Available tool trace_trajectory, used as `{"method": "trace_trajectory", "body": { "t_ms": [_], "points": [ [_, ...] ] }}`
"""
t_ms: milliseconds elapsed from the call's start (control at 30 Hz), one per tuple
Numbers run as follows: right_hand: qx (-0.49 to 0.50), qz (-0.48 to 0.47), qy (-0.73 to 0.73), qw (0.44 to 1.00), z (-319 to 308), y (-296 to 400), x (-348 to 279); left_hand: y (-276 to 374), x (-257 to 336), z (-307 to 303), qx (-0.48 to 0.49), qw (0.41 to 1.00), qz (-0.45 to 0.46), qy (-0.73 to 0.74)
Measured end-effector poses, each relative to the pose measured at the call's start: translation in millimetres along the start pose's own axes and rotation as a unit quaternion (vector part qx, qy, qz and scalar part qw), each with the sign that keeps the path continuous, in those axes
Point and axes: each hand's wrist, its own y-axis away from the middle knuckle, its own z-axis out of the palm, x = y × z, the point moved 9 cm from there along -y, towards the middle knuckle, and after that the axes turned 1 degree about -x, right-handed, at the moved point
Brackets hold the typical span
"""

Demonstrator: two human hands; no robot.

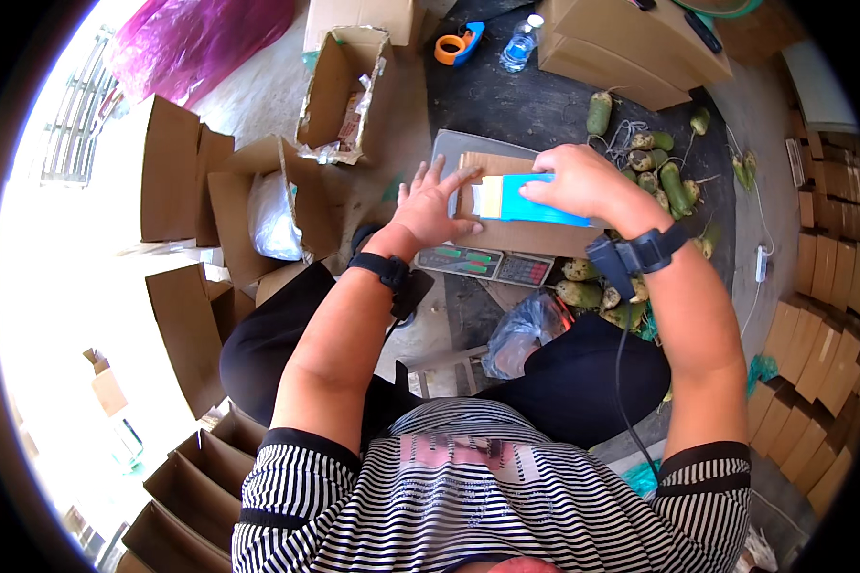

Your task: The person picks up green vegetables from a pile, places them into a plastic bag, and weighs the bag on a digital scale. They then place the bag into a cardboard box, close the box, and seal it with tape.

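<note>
A closed cardboard box [537,238] lies on the platform of a digital scale [484,141]. The scale's keypad and display panel [484,265] show on the side nearer me. My right hand [580,183] grips a blue tape dispenser [537,200] on top of the box. Its cream-coloured front end points left, towards a pale strip on the box's left end. With fingers spread, my left hand [433,204] rests against that same end, index finger on the top and thumb by the near edge. Whatever lies under the dispenser is hidden.
Green radishes [677,186] lie right of the scale, with more [580,294] nearer my knee. Open cartons [344,93] stand at the left. Beyond the scale are another tape dispenser [460,44], a water bottle [522,44] and a large carton [631,50]. Stacked boxes [817,351] line the right.
</note>
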Motion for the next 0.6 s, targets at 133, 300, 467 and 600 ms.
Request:
{"method": "trace_trajectory", "body": {
  "t_ms": [133, 300, 467, 600],
  "points": [
    [0.032, -0.053, -0.089, 0.994, -24.4, 47.1, 49.5, -2.5, -3.4, 4.3, -0.005, 1.000, -0.009, 0.004],
    [0.041, 0.045, -0.100, 0.993, -47.9, 109.0, 141.8, -16.0, -14.9, 15.3, 0.022, 0.997, 0.059, 0.052],
    [0.044, 0.028, -0.051, 0.997, -19.0, 94.5, 169.2, -13.4, -16.4, 14.5, 0.018, 0.998, 0.053, 0.037],
    [0.028, 0.045, -0.083, 0.995, -10.2, 85.7, 185.7, -1.4, 7.1, 6.2, 0.040, 0.995, 0.035, -0.080]
  ]
}}
